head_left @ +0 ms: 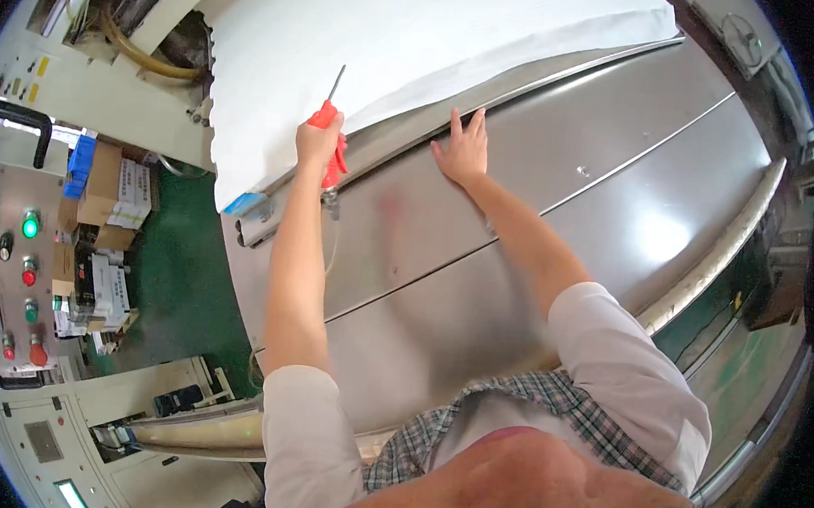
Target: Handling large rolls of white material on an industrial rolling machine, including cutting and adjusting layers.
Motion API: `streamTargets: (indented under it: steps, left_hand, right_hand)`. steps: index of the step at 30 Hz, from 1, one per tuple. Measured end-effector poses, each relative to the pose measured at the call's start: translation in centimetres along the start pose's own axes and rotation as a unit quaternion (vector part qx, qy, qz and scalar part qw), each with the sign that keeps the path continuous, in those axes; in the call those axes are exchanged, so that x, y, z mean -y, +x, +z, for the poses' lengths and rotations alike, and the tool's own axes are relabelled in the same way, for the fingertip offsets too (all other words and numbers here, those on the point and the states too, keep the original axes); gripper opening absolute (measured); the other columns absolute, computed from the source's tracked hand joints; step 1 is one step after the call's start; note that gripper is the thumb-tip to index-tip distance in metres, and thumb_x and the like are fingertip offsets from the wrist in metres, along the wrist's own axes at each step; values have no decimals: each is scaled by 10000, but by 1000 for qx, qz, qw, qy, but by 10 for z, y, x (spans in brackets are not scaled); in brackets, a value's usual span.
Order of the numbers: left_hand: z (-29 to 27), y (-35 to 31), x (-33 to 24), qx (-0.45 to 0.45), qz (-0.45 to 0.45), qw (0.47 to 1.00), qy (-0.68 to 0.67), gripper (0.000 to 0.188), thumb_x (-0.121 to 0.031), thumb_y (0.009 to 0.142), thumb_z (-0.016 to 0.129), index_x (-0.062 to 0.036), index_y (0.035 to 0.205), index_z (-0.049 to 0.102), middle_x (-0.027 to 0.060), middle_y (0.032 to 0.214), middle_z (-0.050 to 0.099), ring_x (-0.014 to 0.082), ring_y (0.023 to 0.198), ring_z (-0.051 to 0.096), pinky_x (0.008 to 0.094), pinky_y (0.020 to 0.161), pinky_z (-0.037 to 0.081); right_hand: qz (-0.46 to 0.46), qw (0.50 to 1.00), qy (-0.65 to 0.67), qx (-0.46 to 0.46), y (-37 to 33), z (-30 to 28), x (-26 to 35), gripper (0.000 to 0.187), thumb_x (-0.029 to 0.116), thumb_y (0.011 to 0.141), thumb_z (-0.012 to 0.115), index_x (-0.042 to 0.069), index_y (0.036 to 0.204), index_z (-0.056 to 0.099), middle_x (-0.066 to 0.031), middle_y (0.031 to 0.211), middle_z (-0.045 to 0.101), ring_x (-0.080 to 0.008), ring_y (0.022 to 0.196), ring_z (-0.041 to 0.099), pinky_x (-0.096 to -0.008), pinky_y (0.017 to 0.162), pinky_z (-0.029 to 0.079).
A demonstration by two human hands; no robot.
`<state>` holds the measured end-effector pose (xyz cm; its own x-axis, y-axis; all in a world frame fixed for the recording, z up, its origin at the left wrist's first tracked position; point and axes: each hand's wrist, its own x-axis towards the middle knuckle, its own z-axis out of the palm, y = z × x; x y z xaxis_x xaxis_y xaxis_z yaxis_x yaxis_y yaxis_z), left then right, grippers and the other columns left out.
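Note:
My left hand (317,144) is closed round the grip of a red air blow gun (323,113). Its thin metal nozzle points up and away over a wide white fabric sheet (395,27). Below the grip, a metal fitting and a pale hose (333,254) hang down. Fingers spread, my right hand (468,153) lies against the stainless steel table (428,222), its fingertips at the long metal bar (551,87) along the sheet's near edge. Nothing is held in it. A small blue piece (243,204) shows at the sheet's left corner.
On the left stands a control panel (15,194) with lit buttons and a black handle. Cardboard boxes (100,183) are stacked beyond it on the green floor (178,285). A pale padded edge (718,262) curves along the table's right side. Machine cabinets (44,455) occupy the lower left.

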<state>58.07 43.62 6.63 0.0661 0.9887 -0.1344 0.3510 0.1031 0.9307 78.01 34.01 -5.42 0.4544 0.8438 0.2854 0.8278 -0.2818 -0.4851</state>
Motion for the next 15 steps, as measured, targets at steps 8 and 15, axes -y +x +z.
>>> streamTargets:
  steps: [8,15]
  left_hand:
    - [83,23,-20,14,34,996,76,238,-229,726,627,-7,656,581,74,543,570,157,460,566,282,445,457]
    - [164,-21,-67,193,152,969,29,185,-188,742,623,-15,797,586,53,575,557,126,457,524,247,418,418]
  right_hand:
    - [13,1000,-4,14,1,-3,-2,755,404,722,574,57,1310,250,-363,1305,113,-429,1227,186,-420,1004,204]
    - [-4,999,44,0,0,6,-10,778,383,689,606,66,1305,250,-338,1312,137,-442,1215,202,-432,1000,211]
